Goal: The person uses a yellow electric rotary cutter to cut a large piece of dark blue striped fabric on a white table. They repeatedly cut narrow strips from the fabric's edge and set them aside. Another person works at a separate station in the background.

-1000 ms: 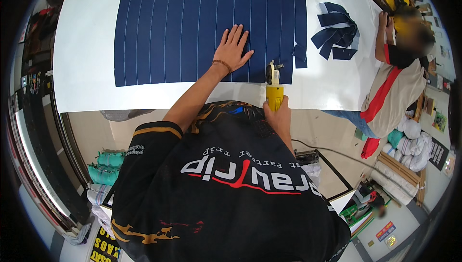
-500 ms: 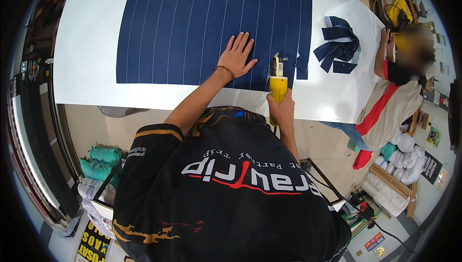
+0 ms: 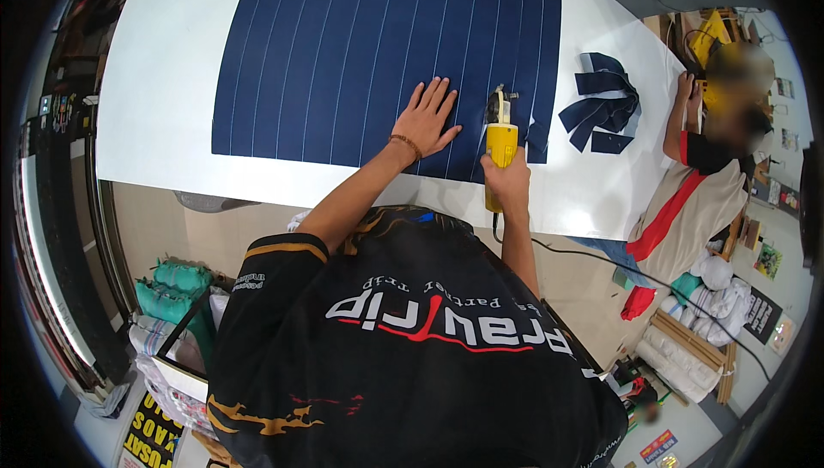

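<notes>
At lower left, green bundles and a black-and-yellow sign. At right, a co-worker in beige, red and black; below, white rolls; at upper right, a yellow item, perhaps a bag.

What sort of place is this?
Probably a cloth-cutting workshop: lined dark blue cloth lies on a big white table, with a corded yellow power tool over it and loose strips beside it.

Left hand lies flat, right hand grips.
</notes>
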